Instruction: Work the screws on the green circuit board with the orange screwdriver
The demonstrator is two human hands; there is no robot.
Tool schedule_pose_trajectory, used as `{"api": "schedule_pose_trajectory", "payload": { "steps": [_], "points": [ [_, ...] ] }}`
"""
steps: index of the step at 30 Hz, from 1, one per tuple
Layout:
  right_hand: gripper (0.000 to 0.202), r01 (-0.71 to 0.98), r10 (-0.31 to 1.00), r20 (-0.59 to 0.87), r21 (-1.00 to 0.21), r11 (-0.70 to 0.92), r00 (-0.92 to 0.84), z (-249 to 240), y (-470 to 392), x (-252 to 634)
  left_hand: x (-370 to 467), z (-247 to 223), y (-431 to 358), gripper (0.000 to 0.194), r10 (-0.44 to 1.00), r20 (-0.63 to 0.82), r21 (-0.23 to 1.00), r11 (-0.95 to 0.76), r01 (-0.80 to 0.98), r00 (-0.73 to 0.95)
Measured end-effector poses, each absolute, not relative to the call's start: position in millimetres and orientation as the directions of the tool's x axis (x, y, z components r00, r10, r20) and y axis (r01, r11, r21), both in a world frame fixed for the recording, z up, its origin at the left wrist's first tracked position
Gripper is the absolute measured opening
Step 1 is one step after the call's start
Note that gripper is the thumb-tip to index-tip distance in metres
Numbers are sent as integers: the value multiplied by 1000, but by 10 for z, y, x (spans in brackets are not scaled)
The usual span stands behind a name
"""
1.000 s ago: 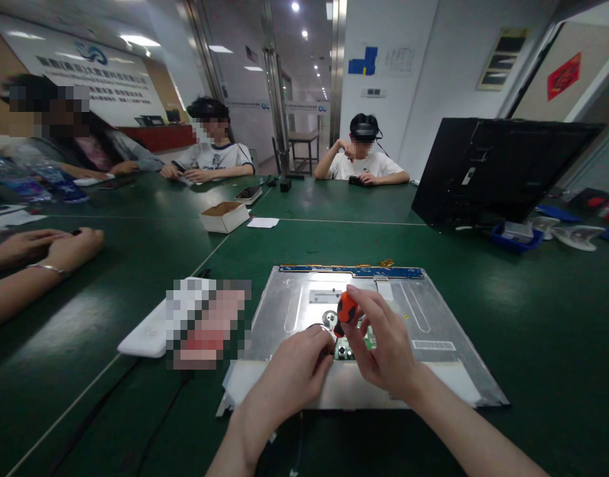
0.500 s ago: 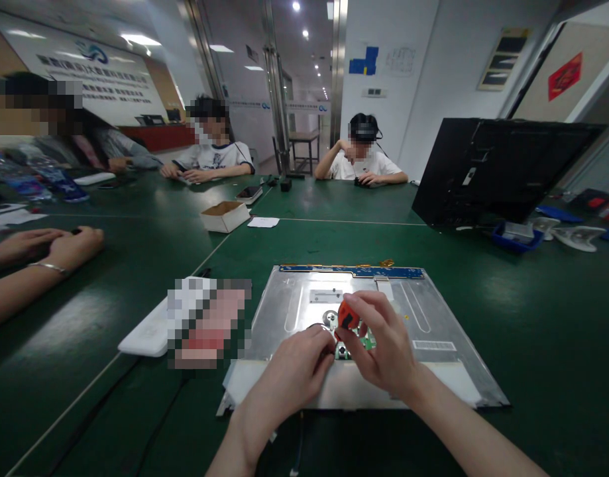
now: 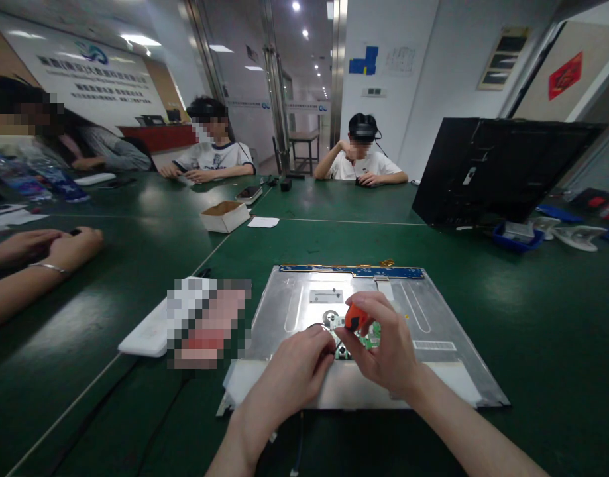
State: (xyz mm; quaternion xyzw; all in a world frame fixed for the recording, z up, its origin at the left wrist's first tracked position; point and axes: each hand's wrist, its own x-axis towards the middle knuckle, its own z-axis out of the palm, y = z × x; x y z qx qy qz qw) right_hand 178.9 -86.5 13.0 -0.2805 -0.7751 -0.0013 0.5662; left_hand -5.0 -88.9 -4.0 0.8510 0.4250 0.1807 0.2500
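Between the thumb and fingers of my right hand is a short orange-and-black screwdriver. It leans, and its thin shaft points down left to the green circuit board. My left hand rests at the board's left edge, with its fingers closed around the shaft's lower end. Whether those fingers also pinch a screw is hidden. Beneath both hands lies a flat silver metal panel, with a blue circuit strip along its far edge.
Left of the panel lie a white power bank and a blurred pinkish phone. An open carton stands farther back. A black monitor and a blue tray are at the right. A co-worker's hands rest at the left.
My right hand has tilted the screwdriver, its handle shifting slightly right, so the thin shaft now shows. The left hand stays in place. The person at the far left has leaned left.
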Motion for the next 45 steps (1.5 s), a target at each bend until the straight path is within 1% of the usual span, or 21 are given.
{"api": "schedule_pose_trajectory", "payload": {
  "steps": [6,9,14,18,23,31,35,40,43,45],
  "points": [
    [50,484,479,838,-316,816,-260,135,-892,1823,-42,-45,-888,16,810,97,588,-516,623,579],
    [53,473,484,830,-320,821,-279,142,-898,1827,-42,-29,-892,15,810,96,581,-518,628,579],
    [49,411,470,851,-351,841,-233,135,-879,1802,-46,3,-898,17,812,65,578,-504,641,580],
    [46,418,450,875,-346,840,-180,110,-857,1792,-42,16,-899,17,817,57,575,-496,650,573],
    [45,465,438,875,-307,830,-205,142,-861,1802,-47,-29,-892,14,810,88,571,-518,637,580],
    [53,430,470,839,-330,840,-274,169,-891,1810,-50,-47,-883,16,799,92,563,-534,631,594],
    [51,418,467,844,-338,844,-262,164,-889,1799,-46,-23,-886,16,802,68,564,-522,640,594],
    [47,441,440,876,-322,837,-195,128,-867,1789,-50,-15,-888,18,806,79,573,-518,635,587],
    [46,459,422,885,-297,838,-198,126,-864,1794,-53,-30,-884,19,802,100,583,-527,618,590],
    [45,475,432,876,-293,830,-213,138,-870,1796,-54,-46,-880,18,798,103,589,-530,611,593]
  ]
}}
